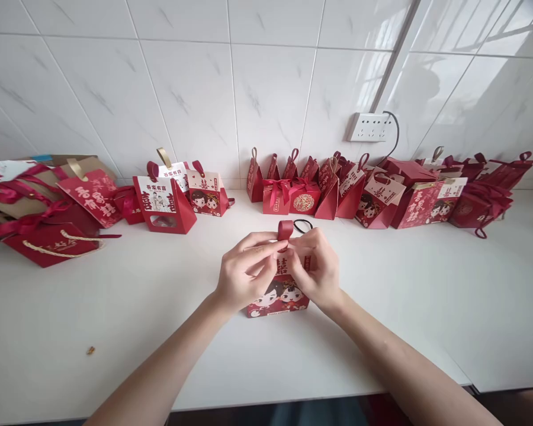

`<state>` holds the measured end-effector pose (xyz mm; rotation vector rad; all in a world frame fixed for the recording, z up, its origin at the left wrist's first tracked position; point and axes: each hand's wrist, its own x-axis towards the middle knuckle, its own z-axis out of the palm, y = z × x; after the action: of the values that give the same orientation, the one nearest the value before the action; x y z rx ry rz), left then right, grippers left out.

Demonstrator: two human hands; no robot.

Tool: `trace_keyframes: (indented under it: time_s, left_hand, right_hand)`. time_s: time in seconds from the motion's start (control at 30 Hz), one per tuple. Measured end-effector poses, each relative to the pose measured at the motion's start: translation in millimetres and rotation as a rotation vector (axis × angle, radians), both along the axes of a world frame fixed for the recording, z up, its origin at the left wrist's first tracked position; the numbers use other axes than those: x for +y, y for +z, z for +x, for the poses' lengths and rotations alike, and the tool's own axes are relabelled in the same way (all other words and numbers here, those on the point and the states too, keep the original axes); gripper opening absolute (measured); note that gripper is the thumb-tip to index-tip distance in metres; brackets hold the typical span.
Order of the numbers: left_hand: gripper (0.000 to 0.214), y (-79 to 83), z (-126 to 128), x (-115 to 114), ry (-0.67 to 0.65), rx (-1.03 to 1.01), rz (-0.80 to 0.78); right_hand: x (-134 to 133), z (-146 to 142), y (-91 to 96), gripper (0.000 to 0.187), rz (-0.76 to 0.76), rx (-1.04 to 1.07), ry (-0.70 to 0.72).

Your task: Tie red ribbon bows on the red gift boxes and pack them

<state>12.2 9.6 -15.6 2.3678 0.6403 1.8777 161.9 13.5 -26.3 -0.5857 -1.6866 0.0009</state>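
Small red gift box (279, 299) with cartoon couple on its front, upright on white counter (115, 307), left hand (244, 273) and right hand (315, 269) pinching its red loop handle (285, 229) on top

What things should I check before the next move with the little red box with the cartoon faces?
1. Both hands on the red box: ok, left hand and right hand pinch its top.
2. Box standing on the white table: ok.
3. Red loop handle sticking up free: ok.
4. Top flaps closed: cannot tell, the hands hide them.
5. Black hair band out of the way: ok, it lies behind the hands.
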Motion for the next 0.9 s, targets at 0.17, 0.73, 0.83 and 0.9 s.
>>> trace_keyframes:
  time_s: [0.17,0.73,0.83,0.9]
  left_hand:
    - [0.034,-0.8,2.4,-1.2,0.026,-0.05,-0.002]
    - [0.026,3.5,3.4,-6.4,-0.023,-0.079,-0.178]
    - [0.026,3.0,3.2,-5.8,-0.018,-0.072,-0.177]
    - [0.026,3.6,2.9,-5.7,-0.01,-0.064,-0.166]
  right_hand:
    - [-0.9,-0.8,-0.2,0.018,-0.006,0.007,-0.009]
    - [-4.3,-1.6,2.9,0.009,-0.164,0.056,0.028]
    - [-4.9,0.6,2.0,0.004,-0.212,0.054,0.038]
    - [-4.6,4.7,-0.2,0.007,-0.263,0.058,0.084]
